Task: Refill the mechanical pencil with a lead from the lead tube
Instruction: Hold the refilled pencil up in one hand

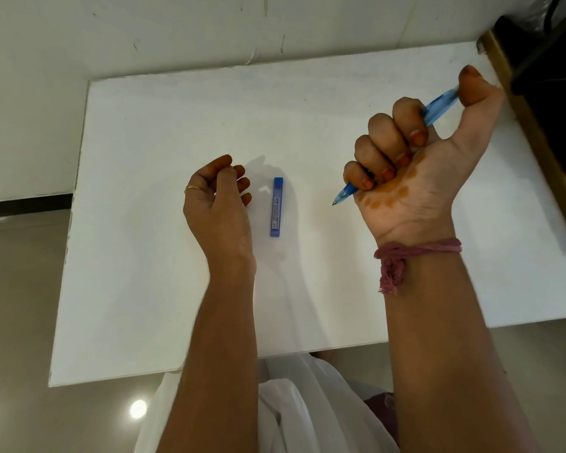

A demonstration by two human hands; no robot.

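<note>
Pencil (438, 104) in fist: the right hand (415, 165), raised at the right of the frame, wraps all four fingers round the blue barrel, tip pointing down-left toward centre, cap end under the thumb at upper right. The lead tube (276, 206) lies flat on the white table (144, 289) at centre frame, its long axis running straight up and down the picture, untouched by either hand. The left hand (218, 197) rests just left of the tube, fingers loosely curled; whether it pinches anything is too small to tell, and it looks empty. That hand is much the nearer of the two, with the tube lying just off its fingertips to the right. Judged from this layout, the tube is likely the left hand's to lift, while the right keeps the pencil.
</note>
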